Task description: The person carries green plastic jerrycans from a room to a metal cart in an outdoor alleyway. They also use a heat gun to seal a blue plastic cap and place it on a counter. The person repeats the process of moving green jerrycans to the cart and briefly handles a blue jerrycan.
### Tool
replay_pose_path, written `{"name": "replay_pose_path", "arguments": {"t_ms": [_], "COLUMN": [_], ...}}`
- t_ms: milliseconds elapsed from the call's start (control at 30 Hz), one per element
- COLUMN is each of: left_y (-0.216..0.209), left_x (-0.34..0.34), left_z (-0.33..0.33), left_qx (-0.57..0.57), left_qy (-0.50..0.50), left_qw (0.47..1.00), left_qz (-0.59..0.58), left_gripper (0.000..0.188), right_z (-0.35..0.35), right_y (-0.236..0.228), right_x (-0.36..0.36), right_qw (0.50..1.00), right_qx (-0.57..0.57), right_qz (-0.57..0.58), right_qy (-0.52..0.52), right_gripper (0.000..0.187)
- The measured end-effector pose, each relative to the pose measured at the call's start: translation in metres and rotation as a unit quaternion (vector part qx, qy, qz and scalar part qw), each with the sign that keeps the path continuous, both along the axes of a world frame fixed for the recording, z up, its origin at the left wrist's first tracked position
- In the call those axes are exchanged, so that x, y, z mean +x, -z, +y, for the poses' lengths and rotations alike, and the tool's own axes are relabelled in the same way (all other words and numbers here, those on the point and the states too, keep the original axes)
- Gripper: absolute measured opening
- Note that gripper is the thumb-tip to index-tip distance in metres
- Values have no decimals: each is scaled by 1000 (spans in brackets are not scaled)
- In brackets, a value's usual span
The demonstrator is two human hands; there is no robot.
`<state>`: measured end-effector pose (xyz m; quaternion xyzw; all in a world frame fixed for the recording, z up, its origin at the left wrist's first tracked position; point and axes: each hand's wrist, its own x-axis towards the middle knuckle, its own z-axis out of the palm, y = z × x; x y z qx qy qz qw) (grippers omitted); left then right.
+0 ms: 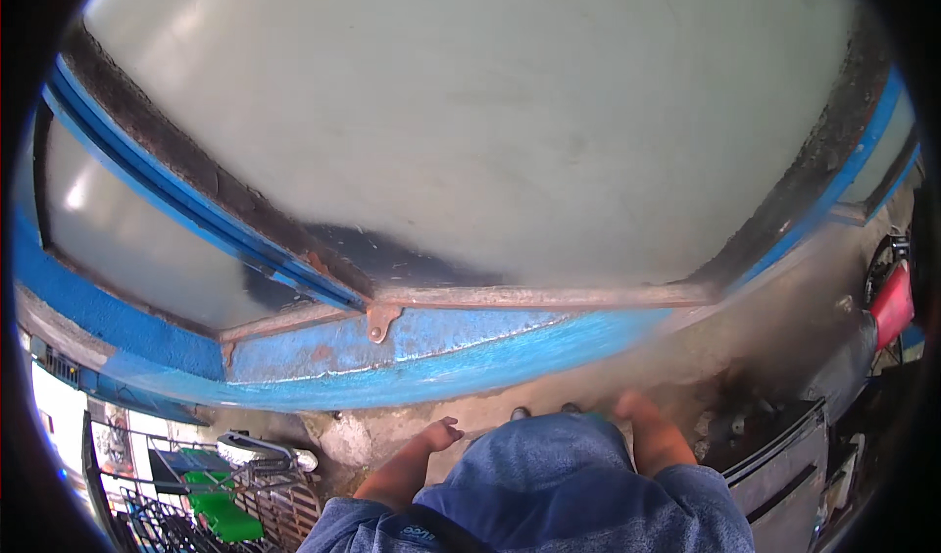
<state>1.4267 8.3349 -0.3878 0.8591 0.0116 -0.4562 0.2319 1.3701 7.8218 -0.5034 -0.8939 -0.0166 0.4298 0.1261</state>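
My left hand [444, 434] hangs beside my body, low in front of the blue wall. Its fingers are loosely bent and apart, with nothing seen in them. On the other side of my body, my right hand [634, 406] reaches forward, and its fingers are blurred, so their hold cannot be made out. Ahead stands a large greyish glass pane [549, 151] in a worn blue frame [167, 185]. A rusty metal tab [378, 324] sits at the frame's lower corner. Neither hand touches the pane or the frame.
Below the pane runs a blue ledge [470, 352]. At lower left are a green chair-like thing [223, 507] and metal racks [147, 455]. A grey metal cabinet or frame [784, 475] stands close on my right, with a red object [892, 305] beyond it.
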Motion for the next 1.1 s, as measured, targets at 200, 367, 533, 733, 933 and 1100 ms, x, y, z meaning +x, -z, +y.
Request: {"name": "replay_pose_path", "arguments": {"t_ms": [200, 367, 533, 733, 933, 1100], "left_y": [-7, 0, 25, 53, 74, 58], "left_x": [39, 36, 10, -9, 10, 29], "left_z": [-34, -21, 38, 91, 76, 34], "left_qx": [-79, -84, -29, 35, -42, -57], "left_qy": [40, 67, 134, 149, 203, 199], "left_qw": [995, 993, 991, 988, 978, 978], "left_qz": [-34, -51, -10, 28, -8, 26], "left_gripper": [64, 64, 63, 62, 55, 54], "right_z": [13, 29, 48, 68, 90, 125], "right_y": [-18, -32, -37, -44, -71, -109], "right_x": [-15, -32, -67, -121, -139, -139], "right_qw": [996, 997, 973, 943, 909, 874], "right_qx": [-34, -36, -3, -4, -24, -8], "right_qz": [24, 45, 30, -78, -1, -50], "right_qy": [78, 58, 231, 322, 417, 483], "right_gripper": [45, 47, 49, 43, 46, 45]}}
